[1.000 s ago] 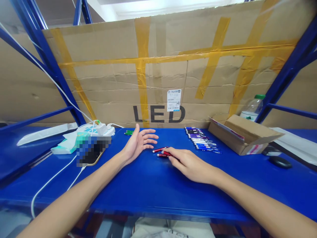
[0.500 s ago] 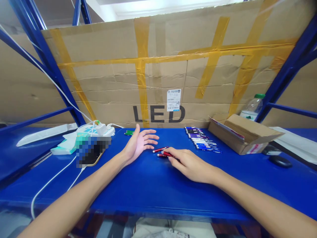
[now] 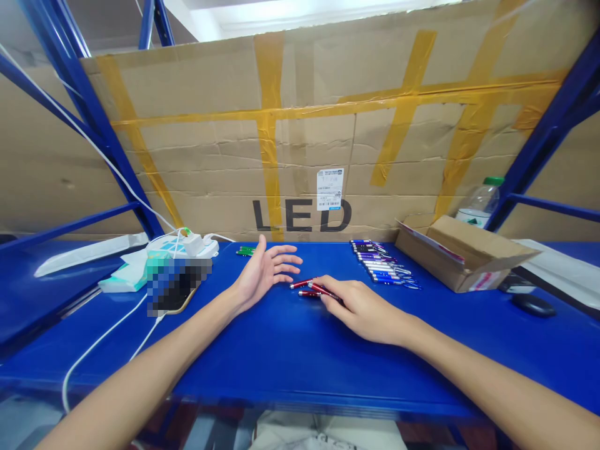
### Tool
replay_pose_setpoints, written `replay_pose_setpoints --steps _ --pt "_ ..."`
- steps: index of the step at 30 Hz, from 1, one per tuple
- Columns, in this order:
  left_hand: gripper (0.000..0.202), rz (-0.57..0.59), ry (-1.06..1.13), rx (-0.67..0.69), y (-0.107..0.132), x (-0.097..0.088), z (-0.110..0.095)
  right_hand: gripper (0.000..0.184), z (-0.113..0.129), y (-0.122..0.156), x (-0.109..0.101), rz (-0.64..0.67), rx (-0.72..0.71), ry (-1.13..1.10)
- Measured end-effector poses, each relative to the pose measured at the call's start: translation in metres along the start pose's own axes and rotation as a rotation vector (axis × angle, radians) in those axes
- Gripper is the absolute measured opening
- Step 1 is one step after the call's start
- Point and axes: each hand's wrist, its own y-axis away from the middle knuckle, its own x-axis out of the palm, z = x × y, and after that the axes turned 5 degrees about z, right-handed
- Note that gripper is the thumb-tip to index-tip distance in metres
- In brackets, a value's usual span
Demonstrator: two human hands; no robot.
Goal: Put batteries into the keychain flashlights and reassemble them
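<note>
My right hand (image 3: 359,306) is closed, thumb and fingers pinching a slim red metal keychain flashlight (image 3: 317,287) with a silver end. Two more red flashlights lie on the blue table beside it, one just behind (image 3: 300,284) and one in front (image 3: 308,294). The fingers partly cover their right ends. To the left, my left hand (image 3: 262,275) rests palm sideways with its fingers spread, holding nothing. Behind that hand, green flashlights (image 3: 245,250) are partly hidden. At the right, a row of blue, purple and silver flashlights (image 3: 379,265) lies with clips pointing right.
An open cardboard box (image 3: 462,250) stands right of the row, near a black computer mouse (image 3: 533,305) and a bottle (image 3: 480,203). Leftward are a phone (image 3: 180,290) with cable, a power strip (image 3: 201,248) and a tissue pack (image 3: 124,278). A large cardboard sheet (image 3: 210,156) closes the back.
The red flashlight in my right hand now shows more of its length, lying between thumb and fingers. My left hand keeps its pose. The whole view shifts very slightly.
</note>
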Motion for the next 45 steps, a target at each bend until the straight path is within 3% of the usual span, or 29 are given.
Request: replay_pose_setpoints --steps 4,14,20,24,33,37,41,45 --pt "0.083 -0.005 0.001 0.007 0.0 0.001 0.0 0.032 -0.001 0.0 0.0 0.002 0.037 0.022" --pt "0.083 -0.005 -0.005 -0.006 0.001 0.002 0.001 0.034 0.003 0.001 -0.003 -0.002 -0.057 0.028" --pt "0.075 -0.037 -0.058 0.023 -0.001 0.001 0.003 0.023 0.004 0.003 -0.004 -0.029 0.057 0.024" --pt "0.063 -0.097 -0.241 0.068 -0.005 -0.001 0.009 0.006 0.001 0.002 -0.001 0.02 0.022 0.089" --pt "0.037 0.019 -1.084 0.248 0.008 0.005 0.02 0.012 -0.012 0.0 0.003 0.048 -0.044 0.289" --pt "0.047 0.117 -1.154 0.199 0.013 0.007 0.019 0.007 -0.012 -0.002 0.002 -0.005 0.015 0.296" --pt "0.058 0.201 -1.211 0.171 0.013 0.008 0.021 0.018 -0.014 -0.004 0.001 -0.018 0.123 0.328" --pt "0.043 0.232 -1.229 0.188 0.011 0.009 0.022 0.019 -0.019 -0.005 0.002 -0.01 0.143 0.248"
